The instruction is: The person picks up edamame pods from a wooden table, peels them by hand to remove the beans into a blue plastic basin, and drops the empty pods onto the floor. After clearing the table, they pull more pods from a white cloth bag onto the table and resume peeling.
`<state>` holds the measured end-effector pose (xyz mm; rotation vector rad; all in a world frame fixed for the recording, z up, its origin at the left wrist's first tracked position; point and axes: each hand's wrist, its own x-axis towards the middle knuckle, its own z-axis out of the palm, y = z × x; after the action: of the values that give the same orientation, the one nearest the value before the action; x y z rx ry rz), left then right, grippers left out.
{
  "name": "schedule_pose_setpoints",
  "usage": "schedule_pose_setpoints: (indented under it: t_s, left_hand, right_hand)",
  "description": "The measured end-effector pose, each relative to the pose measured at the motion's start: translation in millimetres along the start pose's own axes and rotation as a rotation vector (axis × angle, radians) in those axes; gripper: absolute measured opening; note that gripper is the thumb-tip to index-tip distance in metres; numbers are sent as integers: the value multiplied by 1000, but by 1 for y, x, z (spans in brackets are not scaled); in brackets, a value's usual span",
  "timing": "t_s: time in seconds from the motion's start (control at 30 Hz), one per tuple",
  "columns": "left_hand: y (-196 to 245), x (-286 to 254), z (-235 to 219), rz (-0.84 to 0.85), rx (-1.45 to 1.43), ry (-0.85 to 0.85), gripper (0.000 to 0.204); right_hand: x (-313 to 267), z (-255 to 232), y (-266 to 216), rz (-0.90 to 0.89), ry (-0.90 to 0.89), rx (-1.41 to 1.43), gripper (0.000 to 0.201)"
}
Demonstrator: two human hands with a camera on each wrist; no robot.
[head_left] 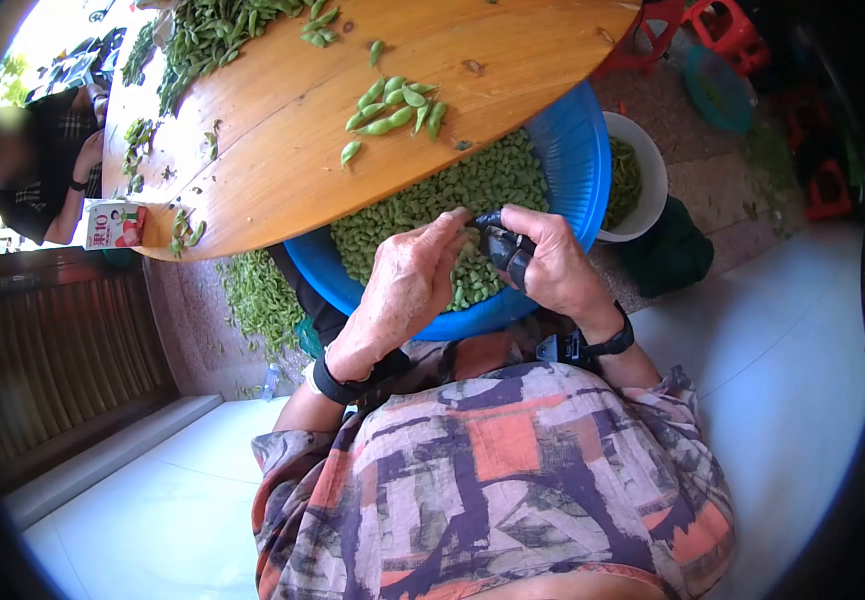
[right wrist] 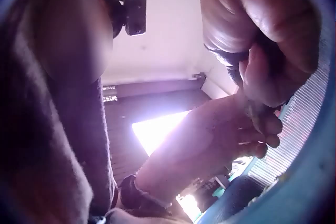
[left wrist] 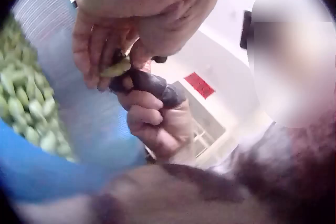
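Over a blue tub (head_left: 593, 165) of shelled green beans (head_left: 498, 180), my two hands meet fingertip to fingertip. My left hand (head_left: 408, 285) pinches a small green edamame pod (left wrist: 116, 69) between thumb and fingers, partly covered by them in the head view. My right hand (head_left: 558, 265) has black wrapping (head_left: 506, 250) on some fingers, which curl in at the same pod. From the right wrist view, the pod's end (right wrist: 255, 112) shows between the fingers of both hands.
A wooden table (head_left: 283, 130) overhangs the tub, with loose edamame pods (head_left: 393, 105) and a larger heap (head_left: 218, 40) on it. A white bucket (head_left: 653, 180) stands right of the tub. More greens (head_left: 263, 300) lie on the floor at left. Another person (head_left: 43, 170) sits across, near a carton (head_left: 116, 224).
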<state>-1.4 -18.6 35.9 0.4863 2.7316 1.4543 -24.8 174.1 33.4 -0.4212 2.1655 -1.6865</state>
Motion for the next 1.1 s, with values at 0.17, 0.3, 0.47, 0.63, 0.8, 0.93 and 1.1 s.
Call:
schedule_pose_setpoints:
  t_s: [0.17,0.3,0.47,0.63,0.8,0.93,1.1]
  left_hand:
    - [8,-1,11,-285,-314,45,29]
    - [3,4,17,-439,-727,152,28]
    - [0,5,27,-454,-1162,218,33]
    - [1,10,37,-538,-1431,278,27]
    - [-7,5,28,-511,-1282,172,19]
    - [-11,1,18,-455,-1091,-29,16]
    - [-6,1,19,-589,-1131,0,15]
  right_hand:
    - [4,18,0,-241,191,-210,22]
    - [5,36,-1,-318,315,-376,28]
    - [9,42,0,-375,355,-395,30]
    - [8,42,2,-436,395,-398,28]
    - [10,18,0,-323,274,-207,24]
    - [6,1,-2,59,71,367,6]
    - [6,0,-7,156,24,355,7]
